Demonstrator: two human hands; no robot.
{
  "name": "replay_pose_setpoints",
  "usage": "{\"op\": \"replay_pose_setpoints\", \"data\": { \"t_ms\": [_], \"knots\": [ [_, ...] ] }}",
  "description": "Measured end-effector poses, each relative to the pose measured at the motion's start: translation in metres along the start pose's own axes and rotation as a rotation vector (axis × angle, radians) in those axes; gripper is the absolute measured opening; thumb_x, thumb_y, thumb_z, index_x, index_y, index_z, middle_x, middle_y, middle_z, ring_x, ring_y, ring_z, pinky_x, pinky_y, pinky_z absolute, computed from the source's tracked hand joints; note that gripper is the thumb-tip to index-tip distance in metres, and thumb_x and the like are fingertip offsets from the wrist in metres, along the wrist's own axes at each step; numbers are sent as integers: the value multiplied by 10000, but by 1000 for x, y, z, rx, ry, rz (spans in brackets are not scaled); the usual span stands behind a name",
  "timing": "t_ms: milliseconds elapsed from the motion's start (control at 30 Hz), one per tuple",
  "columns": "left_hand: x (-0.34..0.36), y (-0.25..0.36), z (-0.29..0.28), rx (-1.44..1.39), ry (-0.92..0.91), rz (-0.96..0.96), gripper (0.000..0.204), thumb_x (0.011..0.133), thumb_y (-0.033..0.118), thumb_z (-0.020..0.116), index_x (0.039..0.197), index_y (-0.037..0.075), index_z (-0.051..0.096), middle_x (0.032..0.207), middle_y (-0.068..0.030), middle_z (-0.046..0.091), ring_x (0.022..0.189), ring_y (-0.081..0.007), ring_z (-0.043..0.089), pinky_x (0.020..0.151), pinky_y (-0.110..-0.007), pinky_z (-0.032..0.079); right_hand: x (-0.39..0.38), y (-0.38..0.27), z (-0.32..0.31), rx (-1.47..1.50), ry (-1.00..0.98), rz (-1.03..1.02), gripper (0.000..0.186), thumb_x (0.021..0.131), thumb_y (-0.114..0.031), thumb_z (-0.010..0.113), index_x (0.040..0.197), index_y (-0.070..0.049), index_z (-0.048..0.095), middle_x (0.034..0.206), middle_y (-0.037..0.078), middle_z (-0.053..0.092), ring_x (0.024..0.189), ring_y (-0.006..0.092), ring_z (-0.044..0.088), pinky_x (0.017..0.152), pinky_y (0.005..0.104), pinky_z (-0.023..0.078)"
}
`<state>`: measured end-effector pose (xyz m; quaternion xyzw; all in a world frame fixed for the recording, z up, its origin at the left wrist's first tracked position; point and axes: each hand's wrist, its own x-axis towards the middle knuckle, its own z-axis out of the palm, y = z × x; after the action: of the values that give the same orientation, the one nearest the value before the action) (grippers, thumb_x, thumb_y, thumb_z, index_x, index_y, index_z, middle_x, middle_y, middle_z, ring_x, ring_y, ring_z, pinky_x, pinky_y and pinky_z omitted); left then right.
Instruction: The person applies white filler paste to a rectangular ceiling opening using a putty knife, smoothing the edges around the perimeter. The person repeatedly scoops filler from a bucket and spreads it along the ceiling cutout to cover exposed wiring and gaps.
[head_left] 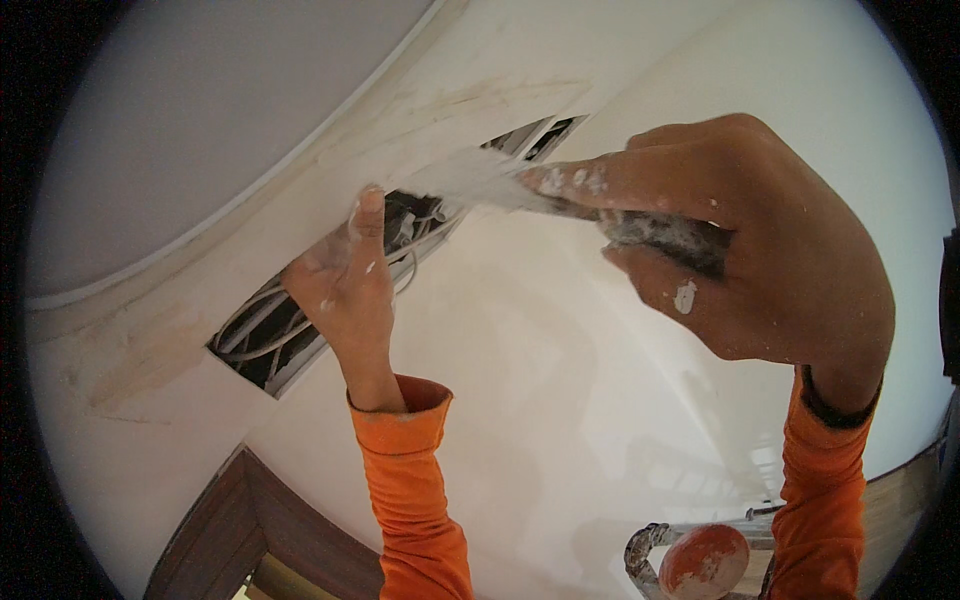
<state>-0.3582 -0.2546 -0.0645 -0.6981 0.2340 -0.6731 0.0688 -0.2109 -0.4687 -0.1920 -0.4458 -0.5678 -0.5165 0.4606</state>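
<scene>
Orange-sleeved left forearm (415,510) slanting upward, left hand (345,290) holding its thumb (370,212) upright, right forearm (825,500) standing near vertical, right hand (790,235) bending leftward at the wrist, one finger (640,178) pointing left, white flecks (684,297) dotting both hands.

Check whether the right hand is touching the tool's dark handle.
Touching: the head view shows the right hand closed around the white-smeared dark handle.

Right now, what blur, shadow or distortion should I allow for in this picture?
All head view: the pale end of the tool in the right hand is smeared, probably by motion; faint shadows lie on the wall; the long opening is dark inside; fisheye bends the brown frame, with black corners.
</scene>
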Motion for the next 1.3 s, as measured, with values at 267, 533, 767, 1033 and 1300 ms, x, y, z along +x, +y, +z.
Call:
{"op": "replay_pose_setpoints", "data": {
  "t_ms": [267,533,767,1033,1300],
  "knots": [
    [-2,-13,-4,41,20,13,202,903,149,790,1014,7,698,897,-78,727,801,-134,646,764,-258,493,2,11,40,155,210,131,460,791,26,645,1251,24,639,708,142,565,569,273,488,579,401,421],
    [-2,-11,-3,-6,19,-29,246,896,176,799,1042,15,685,975,-97,721,880,-157,670,818,-289,516,6,-2,79,238,420,187,413,826,26,635,1239,22,633,746,157,582,608,290,550,596,410,445],
    [-1,-12,1,2,43,14,300,895,210,801,1073,9,669,992,-118,714,908,-180,676,840,-301,518,7,-28,94,327,397,328,489,803,41,643,1290,-2,625,739,133,553,589,261,531,555,374,434],
    [-2,-3,1,-40,21,-29,287,888,196,809,1066,8,684,988,-115,723,915,-180,678,849,-297,512,7,-18,61,169,264,228,517,767,65,642,1278,-12,641,701,126,551,576,271,534,549,378,432],
    [-3,-7,-2,6,37,-58,260,901,161,790,1075,-4,691,1019,-120,729,931,-183,682,865,-297,510,15,12,32,47,238,-52,387,761,49,687,1146,15,679,728,121,633,557,248,567,537,367,458]
  ]
}}
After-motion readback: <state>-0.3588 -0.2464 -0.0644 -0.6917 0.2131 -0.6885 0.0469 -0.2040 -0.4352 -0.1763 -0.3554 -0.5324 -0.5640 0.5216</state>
